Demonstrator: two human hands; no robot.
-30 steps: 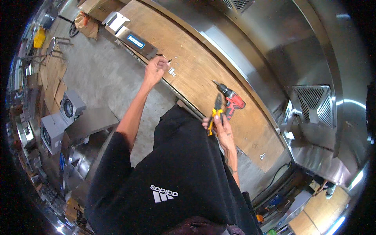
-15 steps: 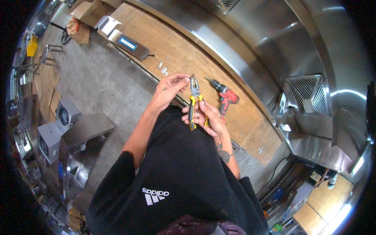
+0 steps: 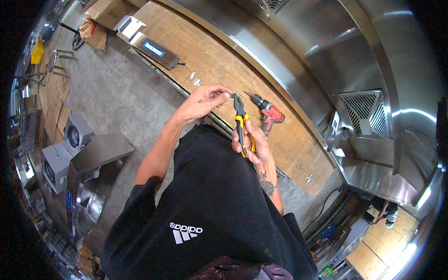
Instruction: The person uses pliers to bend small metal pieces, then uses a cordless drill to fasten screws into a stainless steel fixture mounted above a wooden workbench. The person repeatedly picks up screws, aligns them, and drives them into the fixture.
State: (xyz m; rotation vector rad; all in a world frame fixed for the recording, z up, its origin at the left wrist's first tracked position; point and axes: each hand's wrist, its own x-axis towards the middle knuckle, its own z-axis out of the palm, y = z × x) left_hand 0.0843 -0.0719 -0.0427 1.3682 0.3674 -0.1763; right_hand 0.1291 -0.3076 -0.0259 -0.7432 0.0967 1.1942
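My right hand (image 3: 252, 142) grips a pair of pliers (image 3: 240, 116) with black and yellow handles, their jaws pointing up and away from me. Just left of the jaw tips, my left hand (image 3: 207, 100) pinches a tiny dark piece (image 3: 233, 96) between thumb and forefinger; it is too small to name. The piece reaches the jaws, which look closed at the tip. Both hands are held above the near edge of the wooden workbench (image 3: 294, 158). A red and black cordless drill (image 3: 268, 113) lies on the bench to the right of the pliers.
Several small metal pieces (image 3: 196, 81) lie on the bench beyond my left hand, and more (image 3: 308, 178) at its right end. A long metal box (image 3: 154, 50) sits at the bench's far left. Large stainless steel panels (image 3: 317, 60) rise behind. Grey blower units (image 3: 70, 140) stand at left.
The pliers' handles have come together and the jaws have closed toward the small piece. My right hand and the pliers have shifted slightly right.
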